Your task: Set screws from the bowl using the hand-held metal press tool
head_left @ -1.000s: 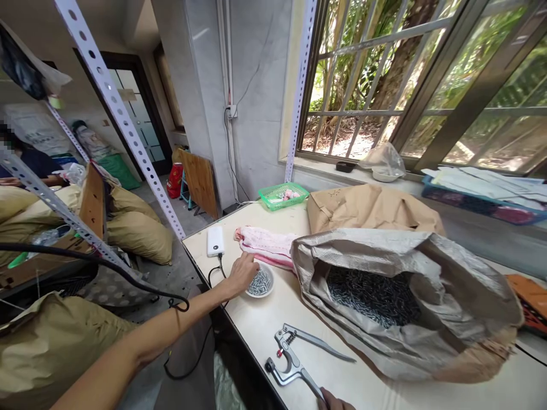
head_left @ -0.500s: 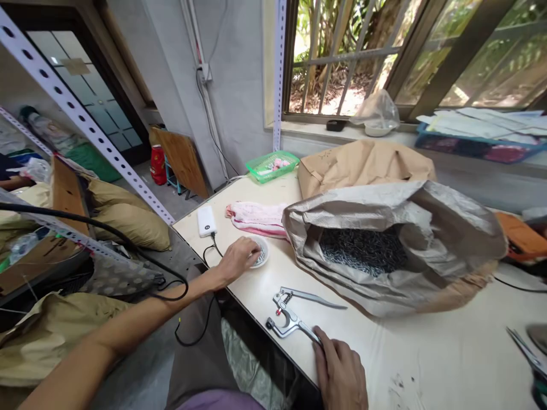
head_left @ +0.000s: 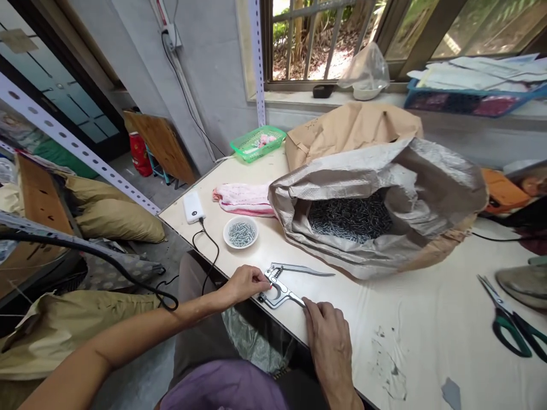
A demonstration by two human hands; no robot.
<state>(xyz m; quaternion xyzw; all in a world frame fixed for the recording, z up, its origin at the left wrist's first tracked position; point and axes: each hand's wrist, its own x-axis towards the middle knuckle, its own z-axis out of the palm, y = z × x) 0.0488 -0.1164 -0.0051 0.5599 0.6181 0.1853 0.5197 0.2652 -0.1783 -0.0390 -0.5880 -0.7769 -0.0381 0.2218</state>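
Observation:
Silver snap pliers (head_left: pixel 285 280) lie near the front edge of the pale table (head_left: pixel 419 336), their handles spread. My left hand (head_left: pixel 245 282) is pinched at the pliers' jaw, fingertips together on something too small to make out. My right hand (head_left: pixel 327 329) rests on the lower handle, fingers curled over it. A small white bowl (head_left: pixel 240 232) of little metal pieces stands just beyond the pliers. A large open grey sack (head_left: pixel 371 210) full of the same dark metal pieces lies behind.
A white power bank (head_left: pixel 193 206) with a black cable and a pink cloth (head_left: pixel 243 199) lie at the table's far left, a green basket (head_left: pixel 257 142) beyond. Green-handled scissors (head_left: pixel 510 326) lie at the right. Yellow sacks and a perforated rack stand on the left floor.
My left hand left the white bowl and came back to the pliers' jaw. My right hand slid up onto the pliers' handle. The view tilted down and right.

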